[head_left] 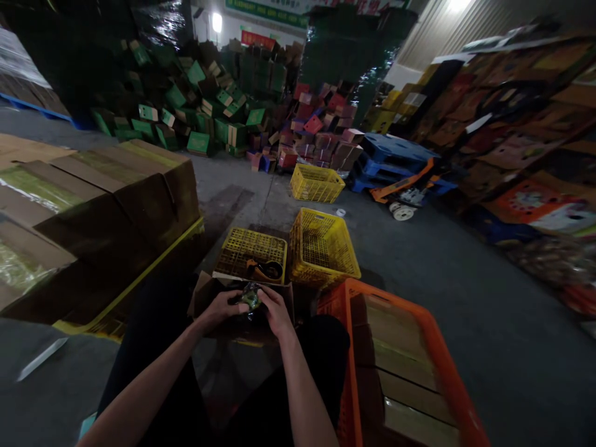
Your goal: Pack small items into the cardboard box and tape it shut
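Green packet point(251, 301), in shiny clear wrap, is held up over an open cardboard box point(199, 299) between the person's knees, with the left hand point(226, 307) and the right hand point(275, 307) each closing a grip on it, thumb and fingers pinching its two sides; close around, a yellow crate point(233, 245) stands just beyond the box, bearing an orange-and-black tool point(256, 268), and an open yellow crate point(298, 251) sits beside it to the right, while an orange crate point(333, 301) filled with flat cartons point(400, 354) crowds the right knee and a stack of brown cartons point(144, 186) blocks the left side. The packet is small and partly covered by the fingers, so which end leads and how its long axis runs cannot be told. The raised box flaps and both legs hem in the space under the hands, whereas the air above them is free; bare floor point(395, 261) opens to the right past the orange crate's rim, reaching toward a pallet jack point(414, 186) and blue pallets point(395, 152), and a third yellow crate point(318, 192) stands farther ahead, before heaped boxes point(200, 112)
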Demonstrator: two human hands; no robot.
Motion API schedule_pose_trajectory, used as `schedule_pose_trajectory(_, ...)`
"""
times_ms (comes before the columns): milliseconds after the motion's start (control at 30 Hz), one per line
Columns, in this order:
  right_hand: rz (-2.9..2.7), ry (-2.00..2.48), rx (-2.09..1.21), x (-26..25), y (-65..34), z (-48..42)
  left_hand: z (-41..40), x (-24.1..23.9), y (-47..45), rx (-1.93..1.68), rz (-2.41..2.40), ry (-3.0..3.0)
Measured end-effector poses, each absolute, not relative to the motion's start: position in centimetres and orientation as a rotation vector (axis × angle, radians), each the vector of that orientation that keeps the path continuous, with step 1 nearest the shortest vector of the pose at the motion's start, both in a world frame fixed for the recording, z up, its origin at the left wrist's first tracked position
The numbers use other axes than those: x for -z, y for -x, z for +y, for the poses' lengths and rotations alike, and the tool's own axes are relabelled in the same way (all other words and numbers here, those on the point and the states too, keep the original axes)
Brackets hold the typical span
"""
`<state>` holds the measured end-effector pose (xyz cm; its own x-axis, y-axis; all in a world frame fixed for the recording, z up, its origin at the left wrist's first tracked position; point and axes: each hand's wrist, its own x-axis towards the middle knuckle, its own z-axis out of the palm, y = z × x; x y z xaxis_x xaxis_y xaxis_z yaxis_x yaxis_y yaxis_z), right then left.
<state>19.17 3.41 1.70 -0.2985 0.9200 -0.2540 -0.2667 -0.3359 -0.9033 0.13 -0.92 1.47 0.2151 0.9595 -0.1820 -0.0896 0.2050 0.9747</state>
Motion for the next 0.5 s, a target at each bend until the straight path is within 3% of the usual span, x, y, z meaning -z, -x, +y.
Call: schedule_pose_trajectory(500, -0.898, 1.073, -1.688, -1.44, -19.62, 3.56, -1.04, -2.09, 0.02, -1.095, 1.208, -1.019)
